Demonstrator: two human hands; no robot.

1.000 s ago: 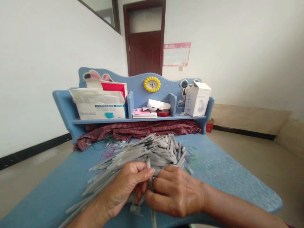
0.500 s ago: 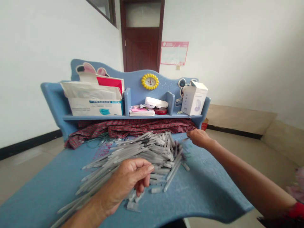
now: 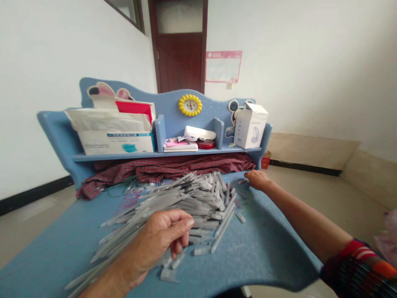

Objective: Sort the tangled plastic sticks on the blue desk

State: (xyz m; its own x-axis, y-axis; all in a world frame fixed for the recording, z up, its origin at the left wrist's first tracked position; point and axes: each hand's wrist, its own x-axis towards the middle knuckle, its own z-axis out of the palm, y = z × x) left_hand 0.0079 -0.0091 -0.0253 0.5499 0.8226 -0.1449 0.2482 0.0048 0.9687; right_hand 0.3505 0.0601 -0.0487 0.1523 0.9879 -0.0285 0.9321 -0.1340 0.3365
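A large heap of greyish clear pen barrels and caps (image 3: 167,198) covers the middle of the blue desk. My left hand (image 3: 169,234) is over the heap's near edge, thumb pressed toward the index finger and the rest curled; anything inside the palm is hidden. Beyond the heap's right side, at the far right of the desk, my right hand (image 3: 258,180) has its fingers bent together, and whatever they may hold cannot be made out. A small pinkish piece (image 3: 242,181) lies by its fingertips. Loose caps (image 3: 169,275) rest below my left hand.
The blue desk (image 3: 248,256) has a raised shelf (image 3: 124,157) along its back. On it stand a mask box (image 3: 116,141), a stack of papers (image 3: 180,146), a red round tin (image 3: 205,144) and a white carton (image 3: 251,127). A checked cloth (image 3: 164,167) lies below the shelf.
The view has shifted slightly. My right hand stays at the far right; the blurred thin thing at its fingertips no longer shows there. My left hand keeps the same curled pose.
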